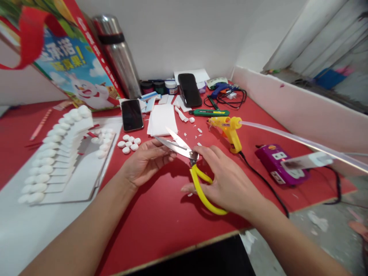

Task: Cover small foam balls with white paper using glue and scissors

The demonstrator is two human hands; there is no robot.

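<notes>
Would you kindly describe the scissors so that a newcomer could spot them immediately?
At the red table, find the person's right hand. It holds the scissors, parted blades beside the left hand. Unlike the yellow glue gun beyond, they have bare metal blades and looped yellow handles.

"By what are the things carried?"
"By a red tabletop (143, 237); at its left a white sheet (17, 226) is spread."
"And on the red?"
"White ovals (128, 144) are clustered near stacked white cards (163, 119); a yellow glue gun (232, 134) and a purple box (268, 159) are placed farther right."
</notes>
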